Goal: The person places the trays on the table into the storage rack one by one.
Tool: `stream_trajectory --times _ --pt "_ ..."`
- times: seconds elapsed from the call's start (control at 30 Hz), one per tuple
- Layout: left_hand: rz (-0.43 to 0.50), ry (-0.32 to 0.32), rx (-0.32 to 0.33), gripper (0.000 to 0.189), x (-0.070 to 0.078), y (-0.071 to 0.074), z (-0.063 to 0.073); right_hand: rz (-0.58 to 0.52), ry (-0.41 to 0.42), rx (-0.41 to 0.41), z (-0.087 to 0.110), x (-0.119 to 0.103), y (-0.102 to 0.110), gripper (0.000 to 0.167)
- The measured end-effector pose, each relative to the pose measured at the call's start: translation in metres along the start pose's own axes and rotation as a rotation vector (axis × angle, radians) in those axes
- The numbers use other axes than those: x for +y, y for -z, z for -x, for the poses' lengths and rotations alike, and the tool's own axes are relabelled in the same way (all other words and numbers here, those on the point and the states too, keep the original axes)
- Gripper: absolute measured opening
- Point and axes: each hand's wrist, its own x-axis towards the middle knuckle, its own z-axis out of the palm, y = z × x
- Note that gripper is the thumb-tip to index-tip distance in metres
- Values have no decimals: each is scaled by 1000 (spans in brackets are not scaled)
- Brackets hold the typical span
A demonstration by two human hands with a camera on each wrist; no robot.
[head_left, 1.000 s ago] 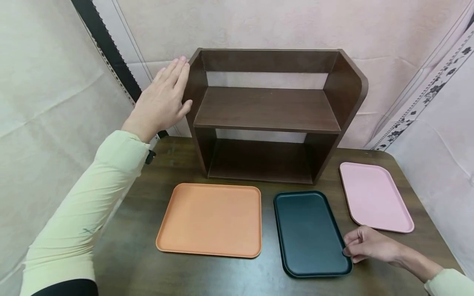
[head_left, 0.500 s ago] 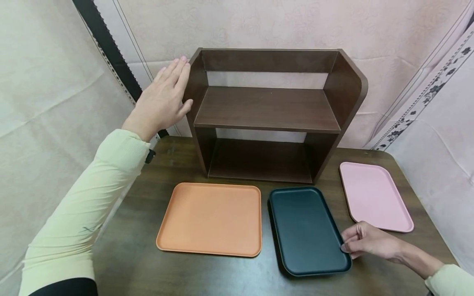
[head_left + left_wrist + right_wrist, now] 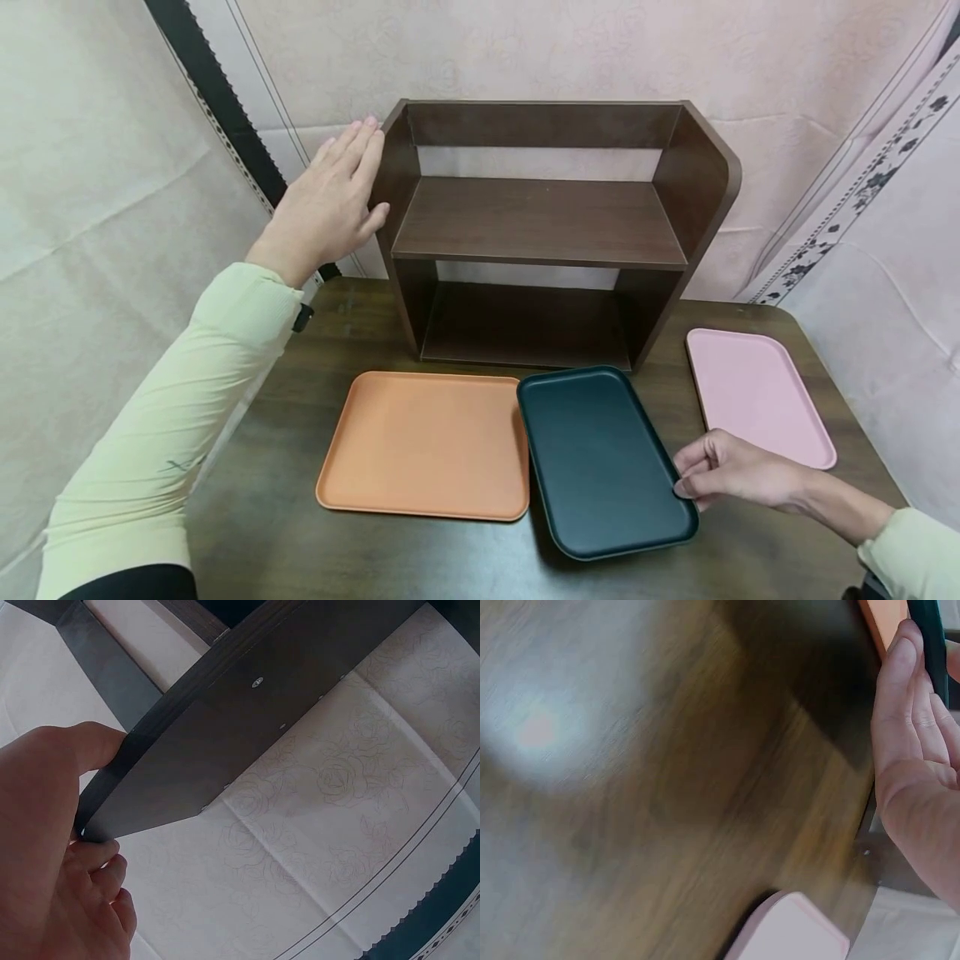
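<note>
My right hand (image 3: 738,475) pinches the right edge of a dark green tray (image 3: 603,467). That tray is raised off the table, with a shadow beneath it, and its left side overlaps the right edge of an orange tray (image 3: 427,446) in the head view. In the right wrist view the green tray (image 3: 932,660) shows edge-on between thumb and fingers. My left hand (image 3: 322,200) rests against the left side panel of a dark brown two-tier shelf (image 3: 540,221), fingers straight. The left wrist view shows the thumb at the panel's edge (image 3: 161,712).
A pink tray (image 3: 761,396) lies flat at the right of the wooden table (image 3: 255,533). The shelf stands at the table's back. Pale cloth (image 3: 525,50) hangs behind and on both sides.
The green tray has risen from the table and moved left and away from me with my right hand, turning slightly. My left hand stays at the shelf.
</note>
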Motion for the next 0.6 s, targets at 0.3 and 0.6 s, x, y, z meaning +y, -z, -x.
stream_trajectory --times 0.3,0.6 --pt "3 -1 4 80 1 1 -1 31 -18 0 -11 -28 -9 18" --pt "5 0 2 80 1 0 0 85 -52 47 -18 -52 -17 20"
